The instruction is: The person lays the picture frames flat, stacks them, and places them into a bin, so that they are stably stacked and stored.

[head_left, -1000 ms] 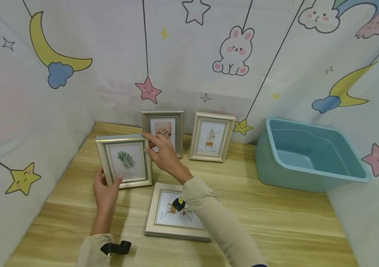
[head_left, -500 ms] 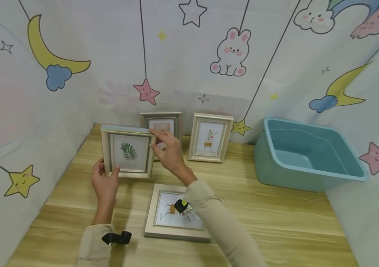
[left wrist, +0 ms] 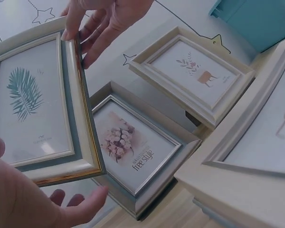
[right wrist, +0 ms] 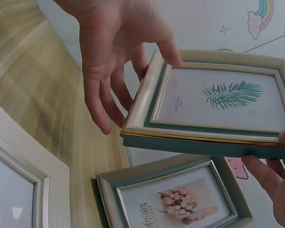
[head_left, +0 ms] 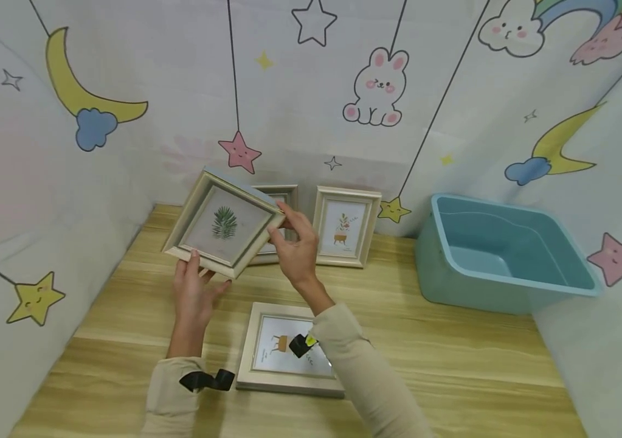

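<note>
Both hands hold a cream picture frame with a green palm leaf print (head_left: 224,224), raised and tilted in the head view. My right hand (head_left: 298,248) pinches its right corner, thumb in front and fingers behind. At the lower edge is my left hand (head_left: 194,298); its thumb lies on the front, and in the right wrist view its fingers (right wrist: 115,95) reach behind, spread apart. Partly hidden behind stands a frame with a pink flower picture (left wrist: 121,142). Beside it stands a frame with a potted plant print (head_left: 342,228).
Another potted plant frame (head_left: 267,359) lies face up on the wooden table (head_left: 453,371), partly covered by the right sleeve. A blue-green plastic bin (head_left: 475,292) stands at the back right. Printed cloth walls (head_left: 300,109) surround the table.
The palm leaf frame has risen from near the table and turned clockwise. My left hand has moved from its left side to its lower edge; my right hand moved up and right with the corner.
</note>
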A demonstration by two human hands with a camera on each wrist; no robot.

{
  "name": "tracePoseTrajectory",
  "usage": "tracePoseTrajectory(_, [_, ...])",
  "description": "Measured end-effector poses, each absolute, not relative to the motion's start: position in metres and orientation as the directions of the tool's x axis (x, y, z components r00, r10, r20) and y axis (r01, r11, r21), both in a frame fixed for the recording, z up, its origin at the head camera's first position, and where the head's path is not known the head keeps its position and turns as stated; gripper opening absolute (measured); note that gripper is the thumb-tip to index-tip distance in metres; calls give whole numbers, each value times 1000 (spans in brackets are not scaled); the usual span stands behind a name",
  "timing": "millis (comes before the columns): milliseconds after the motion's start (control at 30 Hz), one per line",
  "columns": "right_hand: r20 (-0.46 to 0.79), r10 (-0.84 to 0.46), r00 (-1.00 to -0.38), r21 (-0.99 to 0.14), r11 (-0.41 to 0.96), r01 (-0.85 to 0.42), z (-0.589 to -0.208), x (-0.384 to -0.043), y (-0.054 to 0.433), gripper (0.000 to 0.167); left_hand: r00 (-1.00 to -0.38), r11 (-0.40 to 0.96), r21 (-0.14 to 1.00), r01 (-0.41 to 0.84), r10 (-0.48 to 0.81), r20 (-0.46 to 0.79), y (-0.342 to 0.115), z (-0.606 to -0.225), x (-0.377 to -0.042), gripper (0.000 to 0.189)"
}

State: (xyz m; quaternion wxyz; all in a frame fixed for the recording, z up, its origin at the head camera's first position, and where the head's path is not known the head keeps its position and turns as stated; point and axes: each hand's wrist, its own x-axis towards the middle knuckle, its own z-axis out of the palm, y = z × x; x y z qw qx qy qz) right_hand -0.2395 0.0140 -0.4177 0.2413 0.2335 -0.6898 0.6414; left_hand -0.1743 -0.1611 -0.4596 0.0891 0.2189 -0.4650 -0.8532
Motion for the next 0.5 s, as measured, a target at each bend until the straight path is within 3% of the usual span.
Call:
tracePoseTrajectory(233, [542, 33, -840, -839, -28, -543, -426, -234, 20, 52, -971, -624, 774, -108, -101, -217, -160, -458, -171, 56])
tracePoseTrajectory(500, [533, 55, -844, -836, -122, -536, -442, -219, 29, 54, -963, -615, 788, -11, -206, -174, -153, -459, -175, 49])
